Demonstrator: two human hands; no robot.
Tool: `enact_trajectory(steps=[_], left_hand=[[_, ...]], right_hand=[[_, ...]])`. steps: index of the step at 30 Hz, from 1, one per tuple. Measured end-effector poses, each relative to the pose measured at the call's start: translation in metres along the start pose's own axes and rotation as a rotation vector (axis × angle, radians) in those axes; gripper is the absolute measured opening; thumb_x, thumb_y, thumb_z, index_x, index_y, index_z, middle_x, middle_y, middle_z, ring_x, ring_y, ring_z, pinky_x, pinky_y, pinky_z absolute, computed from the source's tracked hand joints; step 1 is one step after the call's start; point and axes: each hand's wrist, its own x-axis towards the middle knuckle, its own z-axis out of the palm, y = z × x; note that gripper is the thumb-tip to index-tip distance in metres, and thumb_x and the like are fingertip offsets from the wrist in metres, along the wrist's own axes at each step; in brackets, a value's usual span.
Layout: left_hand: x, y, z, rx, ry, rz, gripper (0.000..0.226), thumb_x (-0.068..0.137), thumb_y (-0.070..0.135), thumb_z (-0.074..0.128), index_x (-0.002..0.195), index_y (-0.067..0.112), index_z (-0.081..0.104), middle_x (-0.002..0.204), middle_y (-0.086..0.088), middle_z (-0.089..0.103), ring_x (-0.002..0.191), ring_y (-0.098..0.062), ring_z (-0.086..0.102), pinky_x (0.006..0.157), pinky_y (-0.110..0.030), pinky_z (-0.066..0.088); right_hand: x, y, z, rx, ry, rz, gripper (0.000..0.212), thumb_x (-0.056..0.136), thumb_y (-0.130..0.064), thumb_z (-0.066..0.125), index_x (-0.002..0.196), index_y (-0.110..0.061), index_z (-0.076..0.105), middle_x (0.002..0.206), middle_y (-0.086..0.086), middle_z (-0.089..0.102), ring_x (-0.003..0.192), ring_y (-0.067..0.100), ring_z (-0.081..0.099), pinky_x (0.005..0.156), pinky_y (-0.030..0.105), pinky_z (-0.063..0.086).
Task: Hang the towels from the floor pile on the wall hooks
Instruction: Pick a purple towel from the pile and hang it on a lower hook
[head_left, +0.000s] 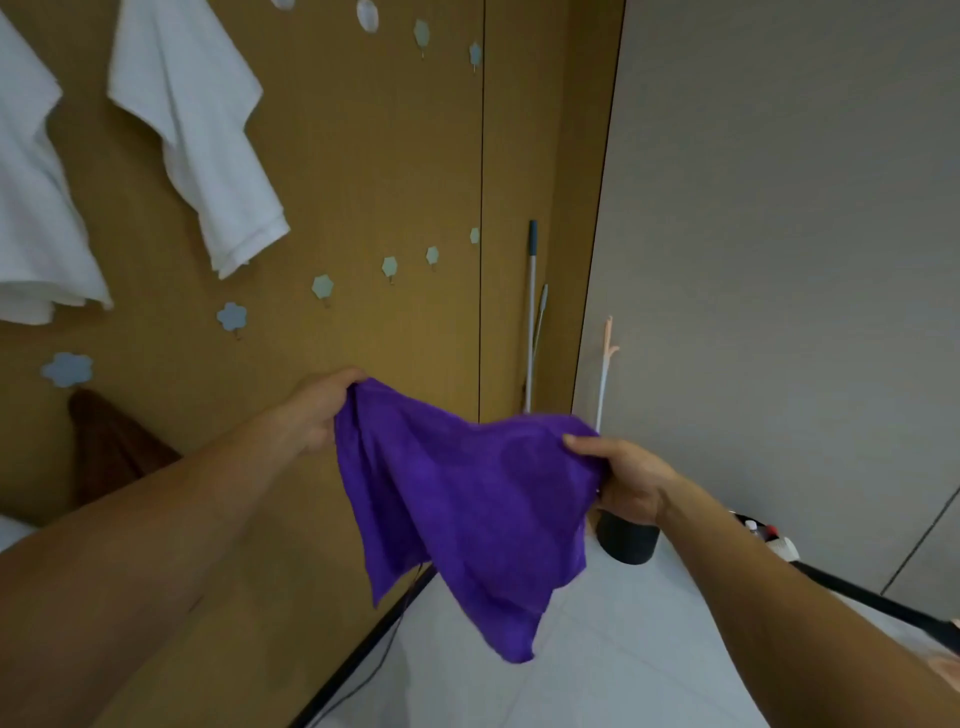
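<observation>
While both arms reach forward, the left hand (317, 410) and right hand (626, 480) each pinch an upper corner of a purple towel (462, 509), which hangs between them above a pale tiled floor (597, 670). Beyond the left hand stands a tan wood-look wall (363, 171) with flower-shaped hooks (231, 316), two white towels (192, 124) and a brown towel (111, 447). Past the right hand rises a grey wall (779, 234). No writing is readable.

purple towel (467, 499) held spread, white towels (197, 130) hanging
</observation>
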Motion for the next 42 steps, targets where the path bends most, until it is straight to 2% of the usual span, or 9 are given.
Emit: enact_trajectory(steps=[5, 12, 17, 23, 29, 33, 35, 38, 42], left_hand=[[0.008, -0.004, -0.014, 0.105, 0.068, -0.012, 0.017, 0.095, 0.015, 0.049, 0.088, 0.007, 0.062, 0.087, -0.01, 0.062, 0.068, -0.02, 0.058, 0.055, -0.027, 0.05], [0.021, -0.012, -0.035, 0.17, 0.208, -0.004, 0.015, 0.093, 0.019, 0.059, 0.101, 0.007, 0.064, 0.091, -0.008, 0.065, 0.071, -0.017, 0.059, 0.041, -0.019, 0.049], [0.029, -0.016, -0.042, 0.203, 0.252, 0.039, 0.012, 0.09, 0.017, 0.061, 0.091, 0.008, 0.069, 0.087, -0.006, 0.068, 0.073, -0.018, 0.062, 0.055, -0.03, 0.049], [0.035, -0.02, -0.049, 0.194, 0.316, 0.064, 0.01, 0.086, 0.014, 0.065, 0.078, 0.007, 0.064, 0.078, -0.007, 0.066, 0.066, -0.018, 0.062, 0.053, -0.029, 0.049], [0.036, -0.027, -0.062, 0.248, 0.331, -0.001, 0.006, 0.086, 0.011, 0.06, 0.081, 0.01, 0.058, 0.077, -0.006, 0.059, 0.064, -0.015, 0.054, 0.053, -0.029, 0.046], [0.031, -0.03, -0.065, 0.278, 0.375, 0.03, 0.015, 0.084, 0.007, 0.054, 0.07, 0.013, 0.053, 0.067, -0.003, 0.052, 0.059, -0.015, 0.049, 0.05, -0.025, 0.041], [0.027, -0.032, -0.069, 0.238, 0.367, 0.017, 0.014, 0.086, 0.009, 0.054, 0.074, 0.016, 0.056, 0.073, -0.001, 0.054, 0.065, -0.014, 0.049, 0.055, -0.027, 0.04], [0.017, -0.032, -0.076, 0.175, 0.327, -0.012, 0.012, 0.087, 0.011, 0.056, 0.089, 0.018, 0.066, 0.09, 0.002, 0.062, 0.082, -0.014, 0.054, 0.067, -0.029, 0.042], [-0.002, -0.033, -0.081, 0.169, 0.29, -0.031, 0.028, 0.074, 0.004, 0.054, 0.096, 0.015, 0.068, 0.096, 0.001, 0.061, 0.091, -0.016, 0.052, 0.068, -0.028, 0.039]], right_hand=[[0.002, -0.019, 0.01, 0.079, 0.178, -0.123, 0.012, 0.088, -0.02, 0.065, 0.09, -0.008, 0.065, 0.08, 0.006, 0.073, 0.066, 0.016, 0.068, 0.057, 0.026, 0.052], [0.02, -0.018, 0.009, -0.189, 0.336, -0.121, 0.022, 0.1, -0.029, 0.05, 0.11, -0.012, 0.06, 0.089, 0.004, 0.064, 0.076, 0.02, 0.06, 0.06, 0.034, 0.051], [0.033, -0.018, 0.012, -0.53, 0.363, -0.04, 0.03, 0.102, -0.04, 0.041, 0.105, -0.016, 0.059, 0.097, 0.009, 0.062, 0.084, 0.026, 0.06, 0.068, 0.04, 0.056], [0.039, -0.029, 0.011, -0.424, 0.132, 0.055, 0.027, 0.09, -0.032, 0.065, 0.104, -0.01, 0.066, 0.107, 0.01, 0.067, 0.097, 0.025, 0.063, 0.066, 0.034, 0.05], [0.055, -0.025, 0.011, -0.439, 0.269, -0.018, 0.021, 0.087, -0.017, 0.069, 0.101, -0.004, 0.061, 0.102, 0.013, 0.066, 0.086, 0.023, 0.063, 0.058, 0.031, 0.048], [0.063, -0.025, 0.014, -0.564, 0.278, -0.077, 0.045, 0.083, -0.018, 0.073, 0.12, -0.004, 0.052, 0.114, 0.017, 0.062, 0.095, 0.029, 0.064, 0.075, 0.041, 0.058], [0.063, -0.029, 0.018, -0.569, 0.175, -0.07, 0.06, 0.08, -0.022, 0.077, 0.132, -0.02, 0.048, 0.121, 0.008, 0.059, 0.095, 0.023, 0.063, 0.063, 0.031, 0.055], [0.063, -0.035, 0.024, -0.636, 0.019, -0.017, 0.049, 0.068, -0.03, 0.086, 0.111, -0.025, 0.063, 0.109, -0.001, 0.064, 0.089, 0.017, 0.063, 0.057, 0.024, 0.051], [0.067, -0.037, 0.037, -0.723, -0.021, -0.031, 0.035, 0.066, -0.014, 0.087, 0.094, -0.018, 0.067, 0.09, -0.001, 0.066, 0.072, 0.014, 0.065, 0.045, 0.02, 0.05]])
